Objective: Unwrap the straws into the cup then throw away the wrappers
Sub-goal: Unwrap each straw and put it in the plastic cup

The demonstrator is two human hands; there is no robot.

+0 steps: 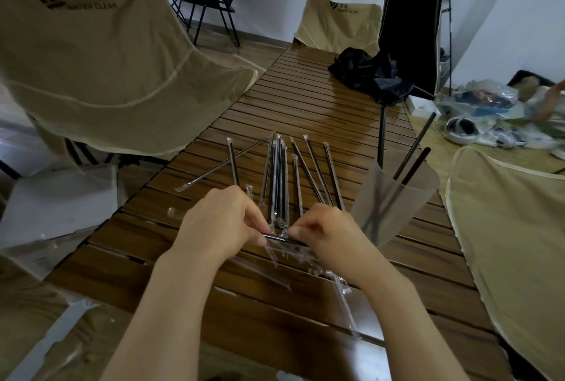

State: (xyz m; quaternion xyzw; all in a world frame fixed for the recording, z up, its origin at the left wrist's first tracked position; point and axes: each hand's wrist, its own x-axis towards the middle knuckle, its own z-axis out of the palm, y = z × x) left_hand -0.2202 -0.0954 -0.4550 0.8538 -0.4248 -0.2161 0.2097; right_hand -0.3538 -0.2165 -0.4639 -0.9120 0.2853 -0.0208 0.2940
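Item: one black straw [279,238], partly in its clear wrapper, lying crosswise between both hands above the slatted wooden table [321,111]. The left hand [218,221] is pinching the straw's left end between thumb and fingertips; the right hand [328,232] is pinching the right end likewise, its other fingers curled.

Item: a loose group of wrapped straws [278,179], lying on the table at 12 o'clock from the hands and fanning away from the person. One wrapped straw [224,163] is crossing the group's left side at a slant.

Item: a translucent cup [394,200], standing at 2 o'clock from the right hand and holding two bare black straws [412,154] that are leaning out toward 1 o'clock.

Item: empty clear wrappers [308,258], lying under and just below the hands, toward 6 o'clock.

Item: a black bag [367,73], sitting at the table's far end, 12 o'clock. A tan fabric chair [107,53] is standing at 10 o'clock, another [339,21] beyond the far end.
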